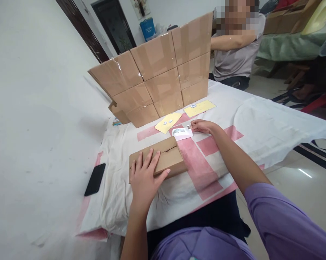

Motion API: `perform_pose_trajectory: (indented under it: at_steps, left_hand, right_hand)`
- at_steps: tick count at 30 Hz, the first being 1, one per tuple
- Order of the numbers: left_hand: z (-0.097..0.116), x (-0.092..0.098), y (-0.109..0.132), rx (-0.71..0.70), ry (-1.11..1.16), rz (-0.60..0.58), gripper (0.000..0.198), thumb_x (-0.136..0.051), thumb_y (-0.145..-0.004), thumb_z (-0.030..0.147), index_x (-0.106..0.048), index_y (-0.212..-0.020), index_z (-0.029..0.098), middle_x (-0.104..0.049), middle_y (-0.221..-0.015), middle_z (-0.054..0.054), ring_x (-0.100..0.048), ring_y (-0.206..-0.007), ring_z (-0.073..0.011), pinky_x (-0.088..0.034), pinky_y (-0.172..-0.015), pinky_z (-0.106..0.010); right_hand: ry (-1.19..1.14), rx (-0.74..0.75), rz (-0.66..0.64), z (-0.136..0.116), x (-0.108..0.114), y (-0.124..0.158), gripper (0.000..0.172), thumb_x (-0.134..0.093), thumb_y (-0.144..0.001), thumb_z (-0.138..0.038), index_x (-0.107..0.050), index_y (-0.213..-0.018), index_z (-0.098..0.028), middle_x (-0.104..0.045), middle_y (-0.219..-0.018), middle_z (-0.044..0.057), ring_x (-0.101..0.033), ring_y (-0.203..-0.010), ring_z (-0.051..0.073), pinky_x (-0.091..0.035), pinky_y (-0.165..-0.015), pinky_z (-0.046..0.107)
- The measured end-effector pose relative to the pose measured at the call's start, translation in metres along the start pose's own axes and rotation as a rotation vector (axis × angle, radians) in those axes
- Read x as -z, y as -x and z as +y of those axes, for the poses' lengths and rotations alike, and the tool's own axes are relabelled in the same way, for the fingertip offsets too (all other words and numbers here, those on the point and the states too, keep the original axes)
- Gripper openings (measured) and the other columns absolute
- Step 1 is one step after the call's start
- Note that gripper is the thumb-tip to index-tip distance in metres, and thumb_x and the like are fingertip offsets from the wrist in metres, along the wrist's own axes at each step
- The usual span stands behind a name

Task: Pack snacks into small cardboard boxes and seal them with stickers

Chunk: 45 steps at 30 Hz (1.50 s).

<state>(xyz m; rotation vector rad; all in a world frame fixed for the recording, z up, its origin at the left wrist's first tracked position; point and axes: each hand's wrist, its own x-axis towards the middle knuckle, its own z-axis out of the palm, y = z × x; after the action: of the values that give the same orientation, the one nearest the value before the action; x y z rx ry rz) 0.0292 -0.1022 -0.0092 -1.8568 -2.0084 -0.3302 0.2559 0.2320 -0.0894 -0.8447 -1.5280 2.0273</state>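
Note:
A closed cardboard box (pixel 169 156) lies on the cloth in front of me, with a torn slit near the seam of its top. My left hand (pixel 145 168) rests flat on its left part, fingers spread. Just beyond the box's far right corner stands a white tape dispenser (pixel 183 134) with a roll of clear tape in it. At the dispenser's right end my right hand (pixel 202 126) is closed in a pinch on the tape's end; the strip itself is barely visible.
A tall cardboard panel (pixel 163 72) stands across the table's far side. Two yellow cards (pixel 168 122) lie before it. A black phone (pixel 95 179) lies at the left, near the wall. Another person (pixel 233 57) sits beyond the panel, at the right.

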Motion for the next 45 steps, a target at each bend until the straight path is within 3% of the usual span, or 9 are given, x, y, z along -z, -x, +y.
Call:
perform_pose_trajectory:
  at_steps: [5, 12, 17, 23, 31, 35, 40, 43, 45]
  left_hand:
    - [0.001, 0.000, 0.001, 0.003, 0.004, 0.001, 0.060, -0.060, -0.091, 0.056, -0.053, -0.146, 0.032, -0.050, -0.154, 0.002, -0.044, -0.143, -0.0382, -0.037, -0.113, -0.057]
    - [0.002, 0.002, -0.001, 0.009, 0.009, 0.012, 0.059, -0.062, -0.090, 0.054, -0.056, -0.144, 0.031, -0.052, -0.152, 0.001, -0.046, -0.141, -0.0390, -0.039, -0.112, -0.058]
    - [0.002, 0.001, -0.001, 0.006, 0.002, 0.018, 0.058, -0.063, -0.090, 0.054, -0.056, -0.143, 0.032, -0.053, -0.152, 0.002, -0.047, -0.140, -0.0393, -0.040, -0.111, -0.058]
    - [0.000, -0.003, 0.001, -0.004, -0.003, 0.047, 0.057, -0.060, -0.091, 0.055, -0.056, -0.143, 0.032, -0.053, -0.152, 0.003, -0.047, -0.140, -0.0392, -0.040, -0.110, -0.058]
    - [-0.002, -0.008, 0.003, -0.012, 0.023, 0.073, 0.058, -0.059, -0.091, 0.056, -0.055, -0.144, 0.033, -0.052, -0.153, 0.002, -0.046, -0.140, -0.0400, -0.039, -0.110, -0.060]
    - [-0.002, -0.008, 0.003, 0.006, 0.060, 0.073, 0.058, -0.058, -0.091, 0.058, -0.055, -0.144, 0.035, -0.052, -0.152, 0.003, -0.045, -0.141, -0.0399, -0.038, -0.111, -0.061]
    - [-0.003, -0.010, 0.005, 0.018, 0.094, 0.069, 0.059, -0.059, -0.090, 0.059, -0.055, -0.144, 0.035, -0.051, -0.153, 0.002, -0.044, -0.142, -0.0407, -0.036, -0.113, -0.062]
    - [-0.003, -0.012, 0.007, 0.023, 0.110, 0.073, 0.060, -0.059, -0.090, 0.060, -0.055, -0.145, 0.036, -0.052, -0.153, 0.002, -0.043, -0.142, -0.0402, -0.034, -0.115, -0.060]
    - [-0.003, -0.012, 0.007, 0.026, 0.123, 0.075, 0.060, -0.059, -0.090, 0.060, -0.054, -0.145, 0.037, -0.051, -0.153, 0.003, -0.043, -0.143, -0.0399, -0.032, -0.116, -0.060]
  right_hand:
    - [0.000, -0.016, -0.004, -0.004, 0.000, 0.002, 0.036, -0.083, -0.056, -0.008, -0.049, -0.060, -0.020, -0.060, -0.070, 0.000, -0.062, -0.074, 0.013, -0.056, -0.084, 0.024]
    - [0.014, 0.006, 0.106, 0.004, 0.001, -0.004, 0.038, -0.084, -0.058, -0.007, -0.048, -0.057, -0.021, -0.061, -0.065, 0.001, -0.068, -0.077, 0.014, -0.059, -0.083, 0.021]
    - [-0.010, 0.064, 0.176, 0.011, 0.001, 0.001, 0.031, -0.084, -0.067, -0.016, -0.054, -0.063, -0.020, -0.070, -0.076, 0.005, -0.073, -0.087, 0.017, -0.061, -0.084, 0.022]
    - [-0.017, 0.122, 0.263, 0.005, -0.010, 0.007, 0.021, -0.077, -0.081, -0.024, -0.058, -0.075, -0.019, -0.073, -0.083, 0.007, -0.074, -0.076, 0.018, -0.064, -0.071, 0.029]
    - [0.005, 0.171, 0.324, 0.000, -0.018, 0.008, 0.015, -0.074, -0.082, -0.028, -0.064, -0.081, -0.018, -0.076, -0.105, 0.012, -0.074, -0.074, 0.018, -0.062, -0.064, 0.028]
    - [-0.034, 0.240, 0.369, 0.000, -0.021, 0.010, 0.030, -0.080, -0.076, -0.039, -0.060, -0.086, -0.020, -0.071, -0.126, 0.011, -0.076, -0.084, 0.021, -0.062, -0.069, 0.030]
    - [-0.032, 0.260, 0.406, -0.006, -0.029, 0.015, 0.050, -0.085, -0.068, -0.050, -0.049, -0.093, -0.026, -0.071, -0.127, 0.005, -0.077, -0.085, 0.023, -0.061, -0.076, 0.034]
    - [0.025, 0.317, 0.412, -0.009, -0.035, 0.018, 0.057, -0.081, -0.072, -0.055, -0.049, -0.111, -0.030, -0.072, -0.124, 0.006, -0.075, -0.097, 0.024, -0.058, -0.086, 0.037]
    - [0.107, 0.360, 0.372, -0.008, -0.040, 0.018, 0.074, -0.080, -0.073, -0.055, -0.042, -0.132, -0.033, -0.074, -0.121, 0.007, -0.072, -0.106, 0.024, -0.054, -0.095, 0.040]
